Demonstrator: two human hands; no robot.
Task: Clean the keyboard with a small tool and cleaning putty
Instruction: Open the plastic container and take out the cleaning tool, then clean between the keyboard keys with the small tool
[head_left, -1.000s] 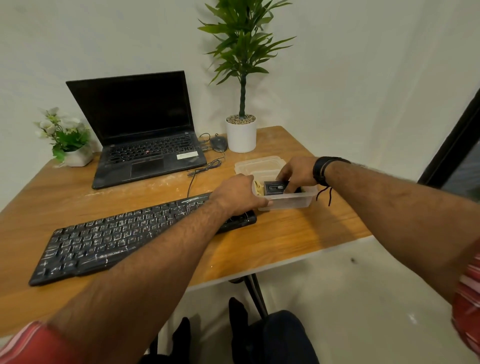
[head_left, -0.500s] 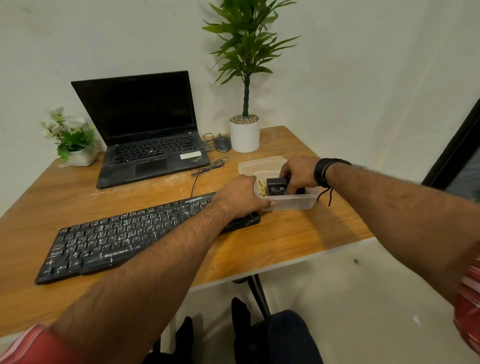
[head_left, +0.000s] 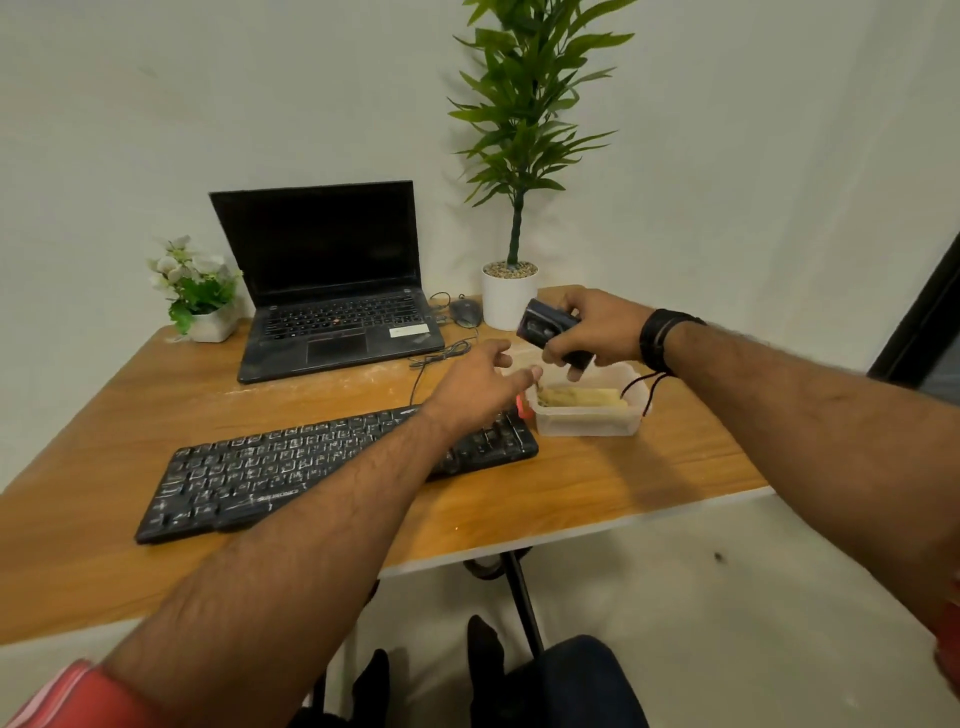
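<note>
1. Your right hand (head_left: 592, 332) is gripping a small dark tool (head_left: 545, 327), fingers curled round its body, and is holding it in the air above the far rim of a clear plastic container (head_left: 587, 421).
2. Your left hand (head_left: 483, 379) is hanging free just left of the container, fingers loosely spread and holding nothing, with the thumb pointing toward the container's near left corner.
3. A pale yellowish mass, which may be the cleaning putty (head_left: 579, 397), is lying inside the container; you cannot tell more about it from here.
4. The black keyboard (head_left: 291, 462) is lying slantwise across the wooden desk (head_left: 597, 483), its right end just beside the container and partly under your left forearm.
5. A small red object (head_left: 521, 404) is showing between the keyboard's right end and the container; what it is cannot be told.
6. A black band (head_left: 657, 338) is circling your right wrist, with cords dangling over the container's right edge.
7. Behind the keyboard, an open laptop (head_left: 332, 291) with a dark screen is sitting near the wall, a mouse (head_left: 466, 312) just to its right.
8. A tall potted plant (head_left: 514, 171) is standing behind your right hand, and a small flowering plant (head_left: 195, 291) is sitting left of the laptop.
</note>
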